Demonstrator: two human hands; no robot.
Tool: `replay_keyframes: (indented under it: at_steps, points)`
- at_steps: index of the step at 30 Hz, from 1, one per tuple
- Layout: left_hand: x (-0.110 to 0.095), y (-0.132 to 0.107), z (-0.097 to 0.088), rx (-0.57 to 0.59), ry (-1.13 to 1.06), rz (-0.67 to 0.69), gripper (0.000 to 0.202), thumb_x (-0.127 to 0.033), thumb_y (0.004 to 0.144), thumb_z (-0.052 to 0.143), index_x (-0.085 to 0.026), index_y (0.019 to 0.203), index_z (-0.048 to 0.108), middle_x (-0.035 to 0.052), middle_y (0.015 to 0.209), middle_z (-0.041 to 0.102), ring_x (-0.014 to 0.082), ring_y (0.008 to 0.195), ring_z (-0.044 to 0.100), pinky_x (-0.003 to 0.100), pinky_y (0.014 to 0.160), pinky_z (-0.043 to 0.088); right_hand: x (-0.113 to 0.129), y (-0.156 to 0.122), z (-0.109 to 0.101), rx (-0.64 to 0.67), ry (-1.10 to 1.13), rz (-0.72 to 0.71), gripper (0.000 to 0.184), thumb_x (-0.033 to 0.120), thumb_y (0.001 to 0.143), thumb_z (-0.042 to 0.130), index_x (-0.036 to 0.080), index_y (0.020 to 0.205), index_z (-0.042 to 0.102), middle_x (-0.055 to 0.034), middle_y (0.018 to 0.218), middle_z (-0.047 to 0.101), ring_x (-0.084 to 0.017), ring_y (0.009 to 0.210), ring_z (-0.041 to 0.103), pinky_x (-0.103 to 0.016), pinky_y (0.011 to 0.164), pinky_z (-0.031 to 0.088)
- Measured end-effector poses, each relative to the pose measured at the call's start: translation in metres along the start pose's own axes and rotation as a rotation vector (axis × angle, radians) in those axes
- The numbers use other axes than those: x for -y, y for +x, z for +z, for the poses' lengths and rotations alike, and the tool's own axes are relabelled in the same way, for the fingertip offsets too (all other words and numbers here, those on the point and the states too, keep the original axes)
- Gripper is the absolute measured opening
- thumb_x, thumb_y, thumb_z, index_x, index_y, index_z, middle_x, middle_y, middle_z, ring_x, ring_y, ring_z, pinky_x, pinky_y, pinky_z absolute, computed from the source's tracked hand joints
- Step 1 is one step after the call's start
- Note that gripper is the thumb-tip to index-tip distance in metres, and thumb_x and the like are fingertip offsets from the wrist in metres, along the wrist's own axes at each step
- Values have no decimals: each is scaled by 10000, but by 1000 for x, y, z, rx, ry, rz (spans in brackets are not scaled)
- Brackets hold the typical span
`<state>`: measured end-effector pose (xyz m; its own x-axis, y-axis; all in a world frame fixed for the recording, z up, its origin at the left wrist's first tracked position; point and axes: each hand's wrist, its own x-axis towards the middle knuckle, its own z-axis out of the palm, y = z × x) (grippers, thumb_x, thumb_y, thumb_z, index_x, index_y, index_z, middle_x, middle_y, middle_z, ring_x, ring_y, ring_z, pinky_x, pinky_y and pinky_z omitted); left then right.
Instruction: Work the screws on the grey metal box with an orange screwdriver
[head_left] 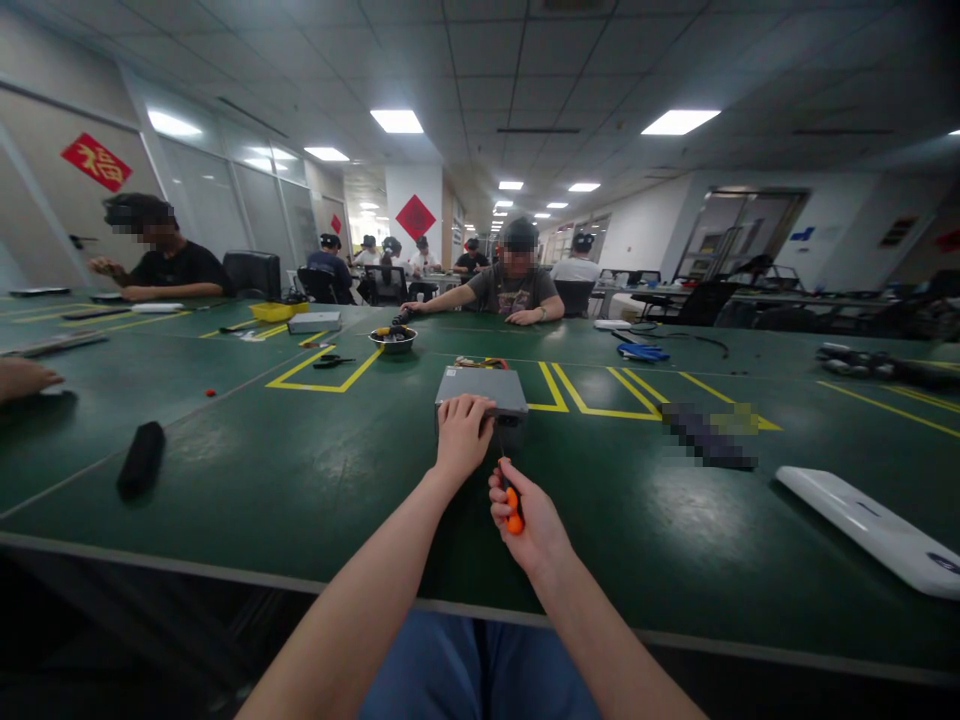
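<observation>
Our left hand (461, 435) lies loosely spread over the front edge of the grey metal box (480, 384), which sits on the green table (352, 480) straight ahead of us. Our right hand (534, 515) is wrapped round the orange-black screwdriver (514, 521), shaft toward the box's front face; we can't tell if the tip touches.

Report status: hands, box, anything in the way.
Left hand on grey metal box. Right hand grips orange-handled screwdriver, pointed toward box's near side. Left hand hides part of that side.
</observation>
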<state>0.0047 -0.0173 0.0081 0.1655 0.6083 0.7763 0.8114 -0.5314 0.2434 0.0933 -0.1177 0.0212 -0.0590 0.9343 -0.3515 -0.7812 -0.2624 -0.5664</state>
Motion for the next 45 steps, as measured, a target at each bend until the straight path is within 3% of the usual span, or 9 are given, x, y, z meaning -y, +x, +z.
replay_keyframes:
  at_steps: [5, 15, 36, 45]
  points:
    - [0, 0, -1, 1, -4, -1, 212, -193, 802, 519, -257, 1000, 558, 23, 1055, 573, 200, 1013, 483, 365, 923, 313, 3, -3, -5, 44, -53, 27, 261, 240, 914, 399, 99, 764, 559, 14, 533, 485, -21, 341, 382, -94, 292, 280]
    - [0, 0, -1, 7, -6, 2, 214, -207, 806, 519, -262, 1010, 555, 27, 1062, 572, 201, 1018, 485, 374, 929, 311, 24, -6, -31, 7, -149, -60, 219, 236, 881, 455, 96, 753, 564, 19, 525, 483, -24, 323, 366, -107, 278, 247]
    - [0, 0, 0, 13, 8, -1, 202, -211, 819, 499, -260, 1006, 558, 33, 1062, 568, 210, 1016, 483, 372, 918, 313, 22, -4, -28, -28, -137, -111, 205, 194, 881, 442, 116, 709, 524, 18, 529, 492, -19, 320, 348, -100, 264, 238]
    - [0, 0, -1, 21, 2, -2, 207, -213, 817, 507, -261, 1013, 554, 25, 1062, 573, 207, 1023, 479, 374, 924, 304, 22, -4, -28, -34, -134, -121, 168, 228, 833, 540, 118, 707, 520, 24, 521, 495, -17, 313, 348, -102, 265, 230]
